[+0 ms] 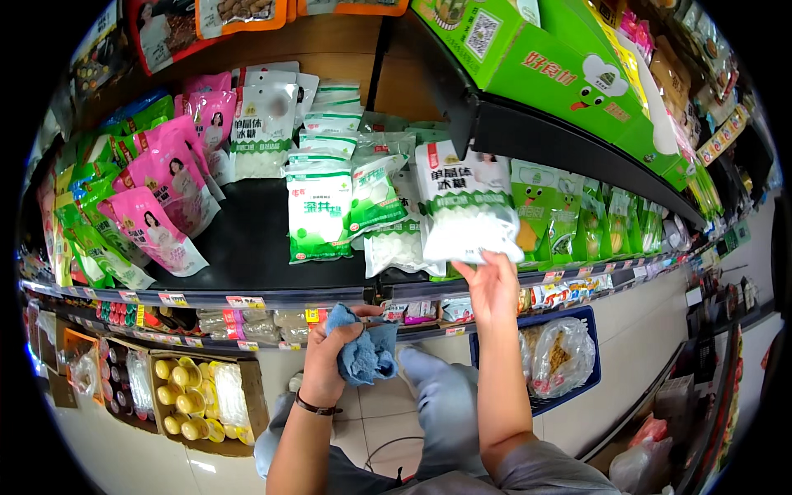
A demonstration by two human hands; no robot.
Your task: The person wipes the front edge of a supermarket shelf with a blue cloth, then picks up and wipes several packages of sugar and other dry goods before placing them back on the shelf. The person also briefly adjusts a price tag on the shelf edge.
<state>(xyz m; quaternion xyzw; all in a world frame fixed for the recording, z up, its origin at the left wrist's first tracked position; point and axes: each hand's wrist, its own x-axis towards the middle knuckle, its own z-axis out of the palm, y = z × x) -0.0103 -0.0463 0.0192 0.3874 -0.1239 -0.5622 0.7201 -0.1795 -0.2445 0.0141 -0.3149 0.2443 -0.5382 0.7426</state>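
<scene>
My right hand [493, 281] pinches the bottom edge of a white and green bag of rock sugar [468, 201], which stands at the shelf's front under the corner of an upper shelf. In my left hand [331, 352] is a crumpled blue cloth [365, 349], held in front of the shelf edge. Left of the rock sugar bag, a similar bag [402, 247] lies partly behind green and white salt packets [320, 213]. Pink pouches [154, 229] lean in a group on the left part of the black shelf [247, 238].
An upper shelf with a green display box [557, 74] juts out at the right. Green packets [566, 210] stand beneath it. On the floor are a blue basket [572, 396] holding a clear plastic bag and a cardboard box [257, 396] with yellow-lidded jars.
</scene>
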